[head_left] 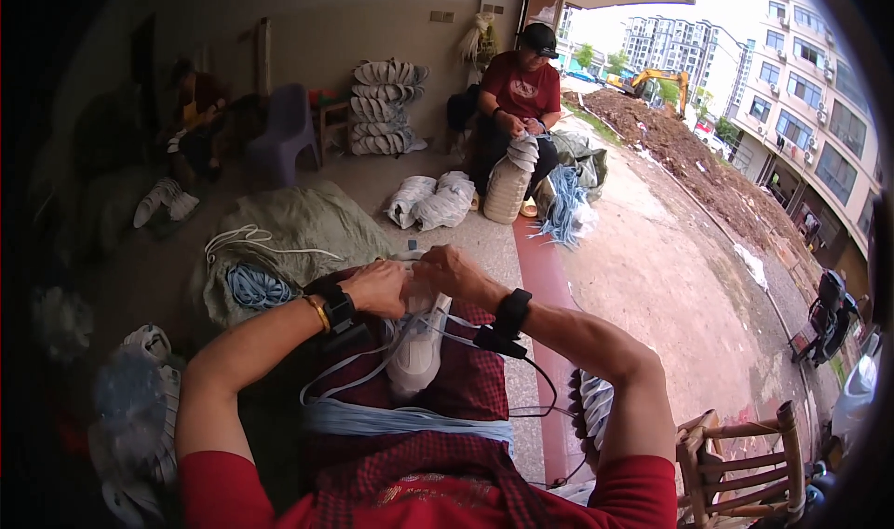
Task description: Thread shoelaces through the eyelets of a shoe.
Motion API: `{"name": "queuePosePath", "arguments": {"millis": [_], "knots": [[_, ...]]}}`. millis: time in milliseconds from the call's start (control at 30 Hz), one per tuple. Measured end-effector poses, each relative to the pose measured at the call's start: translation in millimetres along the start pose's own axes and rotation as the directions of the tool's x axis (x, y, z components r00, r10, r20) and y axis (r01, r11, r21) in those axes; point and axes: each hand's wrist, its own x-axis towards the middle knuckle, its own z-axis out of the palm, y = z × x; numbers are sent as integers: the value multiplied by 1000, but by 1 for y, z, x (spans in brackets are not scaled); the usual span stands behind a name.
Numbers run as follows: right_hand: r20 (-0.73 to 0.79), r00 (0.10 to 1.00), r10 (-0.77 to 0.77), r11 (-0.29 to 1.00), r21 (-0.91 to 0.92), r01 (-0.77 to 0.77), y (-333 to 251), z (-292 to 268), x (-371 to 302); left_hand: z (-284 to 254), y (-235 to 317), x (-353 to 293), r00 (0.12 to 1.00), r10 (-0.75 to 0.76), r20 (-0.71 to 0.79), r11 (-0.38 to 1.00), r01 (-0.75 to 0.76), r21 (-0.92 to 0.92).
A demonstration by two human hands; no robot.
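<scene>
Left hand (377, 289) and right hand (454, 276) curled together at shoe's (415, 361) far end. Fingertips hidden, can't tell either grip's closure. Blue laces (391, 419) across lap.

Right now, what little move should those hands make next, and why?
Perhaps gently draw the pale lace snug: it curves loosely beside the pale shoe, while the left hand and right hand are close together at the shoe's far end.
</scene>
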Motion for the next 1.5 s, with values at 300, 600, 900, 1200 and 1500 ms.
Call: {"name": "queuePosePath", "arguments": {"millis": [300, 600, 900, 1200, 1500], "knots": [[58, 960, 275, 749, 613, -252, -23, -23, -20, -16, 25, -48, 916, 59, -397, 726, -312, -613], [102, 986, 134, 898, 408, -165, -42, -18, -24, 32, -2, -52, 927, -179, -330, 357, -251, -900], [11, 1000, -25, 988, -149, 26, -39, -5, -23, 52, -7, -62, 915, -218, -338, 330, -257, -908], [73, 996, 59, 964, -264, -37, -46, -7, -22, 67, -13, -68, 899, -278, -339, 288, -259, -922], [-76, 989, 129, 946, -291, -146, -63, 12, -16, 86, -19, -59, 904, -296, -307, 180, -263, -948]]}}
